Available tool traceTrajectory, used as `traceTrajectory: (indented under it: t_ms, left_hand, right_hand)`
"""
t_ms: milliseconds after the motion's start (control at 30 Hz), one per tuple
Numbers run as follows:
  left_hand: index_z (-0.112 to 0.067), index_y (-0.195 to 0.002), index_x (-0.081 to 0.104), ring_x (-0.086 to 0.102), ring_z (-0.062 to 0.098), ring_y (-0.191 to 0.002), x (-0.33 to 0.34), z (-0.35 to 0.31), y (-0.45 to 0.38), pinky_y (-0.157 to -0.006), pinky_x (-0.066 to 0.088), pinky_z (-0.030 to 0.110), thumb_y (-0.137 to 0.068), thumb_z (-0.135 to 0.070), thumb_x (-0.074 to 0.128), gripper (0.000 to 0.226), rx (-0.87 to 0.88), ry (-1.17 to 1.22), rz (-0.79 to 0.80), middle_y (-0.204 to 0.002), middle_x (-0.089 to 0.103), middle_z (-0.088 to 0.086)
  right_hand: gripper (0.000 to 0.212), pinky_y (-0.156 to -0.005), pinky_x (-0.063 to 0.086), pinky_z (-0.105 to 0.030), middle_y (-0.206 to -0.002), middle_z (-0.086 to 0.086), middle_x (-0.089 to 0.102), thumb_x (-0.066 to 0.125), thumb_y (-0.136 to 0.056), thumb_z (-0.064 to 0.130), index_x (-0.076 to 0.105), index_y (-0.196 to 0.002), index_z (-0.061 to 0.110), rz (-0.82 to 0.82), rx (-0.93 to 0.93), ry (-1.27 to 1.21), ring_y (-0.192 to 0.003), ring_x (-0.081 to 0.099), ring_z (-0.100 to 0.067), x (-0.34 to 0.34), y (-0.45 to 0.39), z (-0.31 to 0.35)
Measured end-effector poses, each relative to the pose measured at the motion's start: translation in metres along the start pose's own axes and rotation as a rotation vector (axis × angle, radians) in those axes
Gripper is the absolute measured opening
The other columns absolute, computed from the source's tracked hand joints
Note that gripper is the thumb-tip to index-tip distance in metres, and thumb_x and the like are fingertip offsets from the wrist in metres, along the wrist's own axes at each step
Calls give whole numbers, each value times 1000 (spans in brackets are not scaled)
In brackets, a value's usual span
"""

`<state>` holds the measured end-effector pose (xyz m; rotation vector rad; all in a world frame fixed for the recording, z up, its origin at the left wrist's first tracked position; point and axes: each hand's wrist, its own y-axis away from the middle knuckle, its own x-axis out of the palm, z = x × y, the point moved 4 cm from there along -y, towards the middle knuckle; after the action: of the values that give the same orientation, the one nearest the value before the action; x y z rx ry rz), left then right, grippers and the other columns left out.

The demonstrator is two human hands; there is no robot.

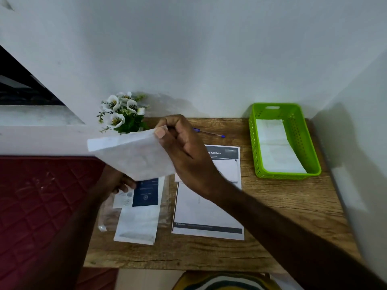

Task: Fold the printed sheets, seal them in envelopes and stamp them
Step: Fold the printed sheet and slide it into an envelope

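Low in the left of the frame, the left hand (117,183) reaches under the lifted envelope (132,153), its fingers mostly hidden, so its grip cannot be told. At centre, the right hand (182,147) pinches the envelope's upper right corner, thumb on top. The envelope hangs above the table (272,216), long axis running from upper left to lower right.

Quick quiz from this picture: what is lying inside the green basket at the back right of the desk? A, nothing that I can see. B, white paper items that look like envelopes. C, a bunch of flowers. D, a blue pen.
B: the green basket holds flat white paper items, apparently envelopes, while the blue pen lies on the desk and the flowers stand at the back left.
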<state>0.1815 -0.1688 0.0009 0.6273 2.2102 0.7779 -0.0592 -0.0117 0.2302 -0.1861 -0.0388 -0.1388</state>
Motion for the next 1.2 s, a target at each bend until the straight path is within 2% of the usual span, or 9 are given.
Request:
traceTrajectory:
  t_ms: [100, 233, 300, 367, 533, 733, 900, 1067, 1200]
  left_hand:
    - [3, -108, 73, 64, 18, -58, 32, -23, 37, -44, 34, 20, -94, -56, 55, 64, -38, 220, 446, -105, 74, 26]
    - [2, -139, 56, 74, 30, -93, 47, -24, 32, -71, 62, 35, -96, -41, 56, 61, -24, 607, 560, -125, 65, 31]
    - [-16, -133, 66, 74, 14, -90, 59, -34, 37, -72, 61, 25, -91, -44, 67, 51, -35, 737, 606, -111, 73, 15]
    - [-16, -117, 72, 73, 8, -73, 63, -45, 32, -56, 57, 21, -94, -32, 69, 29, -39, 805, 398, -100, 72, 13]
    - [-15, -122, 70, 66, 23, -113, 44, -32, 21, -74, 64, 33, -98, -16, 63, 25, 99, 959, 3, -131, 68, 11]
    - [-23, -116, 69, 68, 13, -98, 48, -27, 33, -64, 61, 25, -100, -14, 62, 20, 159, 949, -247, -107, 74, -6]
    - [-23, -119, 70, 71, 16, -99, 64, -9, 40, -68, 63, 31, -98, -18, 66, 22, 122, 965, -503, -116, 73, 2]
    - [-29, -107, 73, 71, 19, -99, 60, -6, 45, -82, 61, 52, -92, -30, 69, 16, 204, 714, -776, -104, 73, -7]
    - [-15, -120, 69, 63, 28, -112, 62, -18, 66, -91, 47, 34, -92, -29, 67, 31, 281, 238, -1090, -122, 67, 6]
  right_hand:
    - [11, -75, 45, -23, -110, -20, 60, 46, -108, 12, 53, -111, 4, 115, 11, 25, -93, 55, -22, 1, 1, -2]
    - [12, -84, 43, -21, -121, -22, 59, 45, -107, 16, 54, -109, 8, 172, 75, -6, -108, 56, -20, -6, 16, -19]
    - [12, -94, 46, -34, -118, -17, 64, 44, -106, 17, 55, -106, 13, 177, 80, -8, -116, 55, -28, -12, 25, -27]
    - [13, -99, 45, -46, -117, -10, 68, 44, -105, 13, 58, -106, 13, 142, 45, 3, -118, 56, -27, -22, 31, -34]
    - [10, -100, 46, -32, -118, -10, 66, 55, -98, 11, 64, -98, 6, -176, 67, 23, -119, 58, -23, -62, 43, -70]
    - [11, -83, 58, -36, -121, -7, 71, 51, -105, 13, 61, -109, 13, -387, 514, -195, -115, 66, -25, -91, 51, -148]
    - [23, -83, 61, -48, -124, -9, 68, 59, -101, 10, 60, -123, 12, -525, 652, -197, -114, 66, -27, -108, 53, -184]
    - [11, -66, 64, -42, -97, -3, 72, 63, -94, 9, 70, -99, 15, -724, 606, 221, -89, 72, -26, -124, 69, -193]
    - [24, -72, 53, -32, -95, 3, 69, 72, -84, 9, 71, -106, 17, -768, 556, 510, -89, 68, -24, -132, 83, -191]
